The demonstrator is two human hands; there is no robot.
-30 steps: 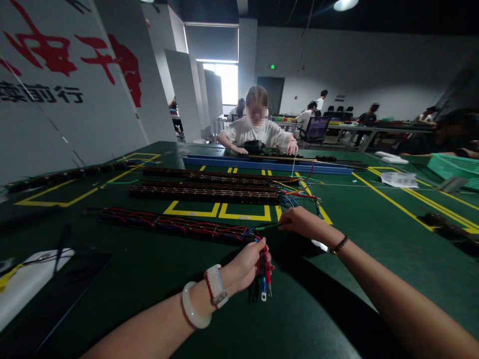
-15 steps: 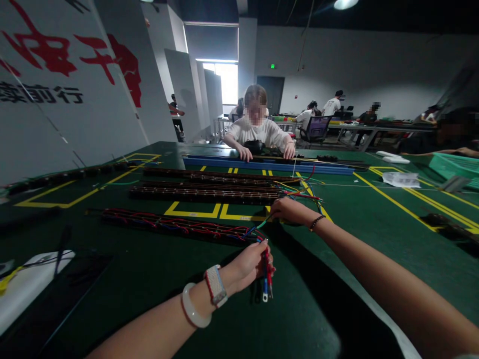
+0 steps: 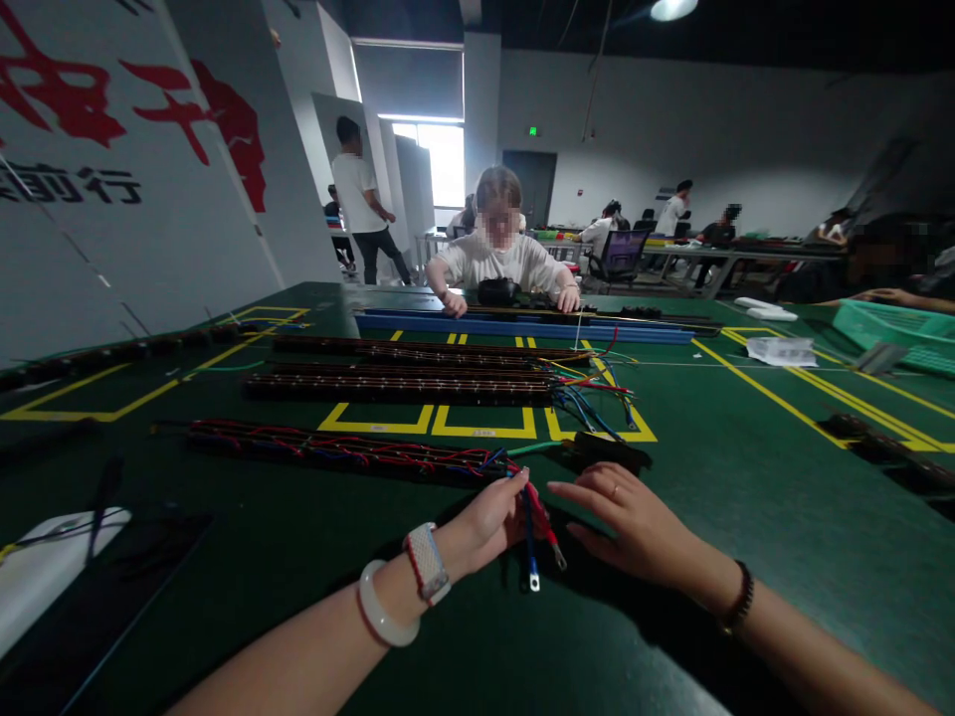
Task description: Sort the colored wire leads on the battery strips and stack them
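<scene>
My left hand (image 3: 486, 524) is closed on a bunch of red and blue wires (image 3: 535, 527) with metal lugs hanging at their ends. These wires come out of the right end of a long dark strip (image 3: 335, 452) laced with red and blue wiring on the green table (image 3: 716, 467). My right hand (image 3: 634, 522) hovers just right of the wire ends with its fingers stretched out and apart, holding nothing. A small black part (image 3: 606, 452) with a green wire lies just beyond my right hand.
Two more long dark strips (image 3: 403, 383) with coloured wire tails lie further back across yellow floor-tape marks. A blue rail (image 3: 522, 326) lies in front of a seated person (image 3: 498, 261) working opposite. A white sheet (image 3: 45, 567) lies at the left. A green basket (image 3: 899, 333) stands at the far right.
My right hand has drawn back from the far strips' wires to just beside the wire ends and opened. The green wire's black part now lies on the table. A person walked into view at the back left.
</scene>
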